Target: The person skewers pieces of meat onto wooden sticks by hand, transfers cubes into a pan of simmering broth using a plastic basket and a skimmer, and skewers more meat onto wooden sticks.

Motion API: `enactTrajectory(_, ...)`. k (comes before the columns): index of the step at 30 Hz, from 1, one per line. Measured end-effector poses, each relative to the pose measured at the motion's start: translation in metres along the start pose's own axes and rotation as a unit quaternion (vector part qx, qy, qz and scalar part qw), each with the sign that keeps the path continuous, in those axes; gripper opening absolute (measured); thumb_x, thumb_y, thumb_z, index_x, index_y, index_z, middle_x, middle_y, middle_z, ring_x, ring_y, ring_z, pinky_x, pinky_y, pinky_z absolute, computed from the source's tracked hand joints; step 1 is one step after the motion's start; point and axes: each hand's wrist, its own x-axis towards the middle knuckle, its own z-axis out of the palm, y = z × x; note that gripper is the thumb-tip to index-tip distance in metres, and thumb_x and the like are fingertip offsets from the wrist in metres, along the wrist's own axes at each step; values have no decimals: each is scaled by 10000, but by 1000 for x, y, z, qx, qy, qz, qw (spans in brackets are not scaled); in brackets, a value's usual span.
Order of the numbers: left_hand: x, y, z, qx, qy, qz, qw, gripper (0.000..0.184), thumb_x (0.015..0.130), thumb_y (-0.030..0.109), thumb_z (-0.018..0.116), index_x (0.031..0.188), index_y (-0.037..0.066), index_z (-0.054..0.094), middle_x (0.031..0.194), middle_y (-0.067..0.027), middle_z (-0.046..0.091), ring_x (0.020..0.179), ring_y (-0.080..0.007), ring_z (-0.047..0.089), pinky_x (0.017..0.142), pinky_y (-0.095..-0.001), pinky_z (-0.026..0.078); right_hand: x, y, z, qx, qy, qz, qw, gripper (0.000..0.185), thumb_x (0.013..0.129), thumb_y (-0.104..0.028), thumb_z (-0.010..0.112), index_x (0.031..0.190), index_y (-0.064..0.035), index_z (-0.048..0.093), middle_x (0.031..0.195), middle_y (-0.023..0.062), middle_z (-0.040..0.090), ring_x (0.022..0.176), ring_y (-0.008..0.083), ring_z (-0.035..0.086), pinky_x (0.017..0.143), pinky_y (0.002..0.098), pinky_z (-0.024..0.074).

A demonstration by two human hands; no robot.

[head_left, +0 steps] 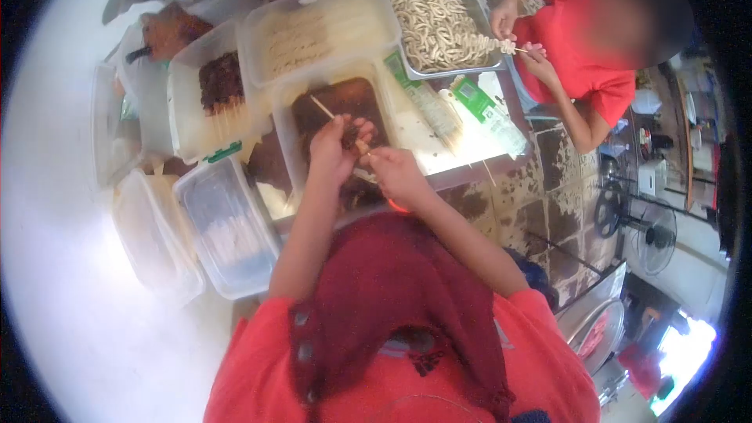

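Note:
Over a plastic tub (283,141) of dark brown marinade, both of my hands are at work. My left hand (333,149) is closed around a wooden skewer (321,105), whose bare end sticks out past the fingers. A dark, sauce-coated piece of food (349,137) shows in that palm; its exact kind is unclear. My right hand (398,177) pinches at a small pale tip close to the left fingers. Whether that tip belongs to the same skewer I cannot tell. Left of the tub, a container (184,121) holds several dark loaded skewers (223,86).
At the back right, a metal tray (431,72) holds pale, coiled strips of food. A co-worker in a red shirt (576,63) threads such pieces on a skewer beside it. Green skewer packets (478,102) lie on the table. A lidded plastic box (227,227) stands at left.

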Motion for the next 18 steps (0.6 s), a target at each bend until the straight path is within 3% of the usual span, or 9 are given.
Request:
enactTrajectory(1, 2, 0, -5, 56, 11, -16, 998, 266, 908, 263, 496, 1002, 15, 509, 979, -144, 586, 887, -269, 586, 689, -412, 519, 0, 2, -2, 18, 1, 4, 1000, 262, 861, -189, 481, 812, 33, 611, 762, 201, 628, 759, 362, 615, 657, 405, 478)
enactTrajectory(4, -8, 12, -24, 367, 97, -20, 925, 450, 860, 409, 550, 1132, 57, 482, 1013, -100, 577, 919, -234, 562, 715, -419, 498, 2, 25, -15, -395, -64, -44, 915, 216, 845, -170, 479, 828, -1, 612, 792, 181, 635, 768, 346, 624, 656, 415, 491)
enactTrajectory(6, -18, 15, -36, 496, 128, 33, 858, 431, 850, 353, 565, 1150, 55, 482, 933, -80, 581, 827, -192, 547, 642, -368, 474, -12, 21, -15, -399, -109, 4, 910, 241, 827, -166, 448, 1020, -111, 580, 908, 182, 625, 860, 340, 612, 694, 465, 486)
enactTrajectory(9, -33, 25, -25, 607, 64, -33, 792, 490, 850, 265, 572, 1245, 41, 388, 947, -69, 565, 778, -158, 528, 587, -327, 450, -20, 26, -33, -472, -161, -96, 861, 205, 725, -167, 548, 882, -51, 612, 833, 176, 621, 814, 336, 612, 680, 447, 496)
enactTrajectory(11, -14, 42, -49, 698, -42, 35, 714, 412, 866, 257, 551, 1205, 45, 453, 1010, -81, 558, 853, -169, 544, 704, -306, 448, -34, 41, -50, -432, 14, -240, 869, 188, 717, -174, 547, 828, -33, 604, 824, 184, 609, 794, 336, 603, 667, 434, 493)
enactTrajectory(12, -42, 46, 2, 656, -41, 7, 754, 386, 870, 259, 544, 1186, 48, 476, 1045, -85, 553, 895, -176, 551, 726, -304, 452, -49, 37, -62, -394, 127, -288, 863, 185, 721, -174, 543, 820, -28, 599, 841, 193, 602, 808, 339, 595, 685, 434, 486)
enactTrajectory(15, -86, 32, 68, 510, -108, 85, 849, 357, 877, 229, 530, 1177, 43, 474, 970, -80, 570, 763, -160, 574, 659, -279, 468, -80, 90, -107, -283, 251, -169, 910, 251, 770, -222, 541, 924, -29, 592, 863, 180, 598, 803, 342, 592, 691, 431, 489)
enactTrajectory(16, -85, 26, 76, 516, -131, 90, 842, 358, 876, 229, 531, 1177, 44, 474, 973, -81, 569, 765, -160, 574, 655, -279, 468, -139, 35, -142, -245, 187, 74, 949, 209, 764, -182, 536, 892, -30, 603, 876, 188, 607, 807, 346, 598, 693, 440, 490)
enactTrajectory(18, -76, 9, 85, 541, -180, 90, 816, 359, 875, 229, 533, 1177, 46, 473, 978, -82, 568, 769, -161, 572, 647, -280, 467, -186, 78, -164, -222, 329, 111, 911, 174, 759, -165, 532, 846, -42, 618, 853, 200, 618, 790, 343, 604, 692, 438, 487)
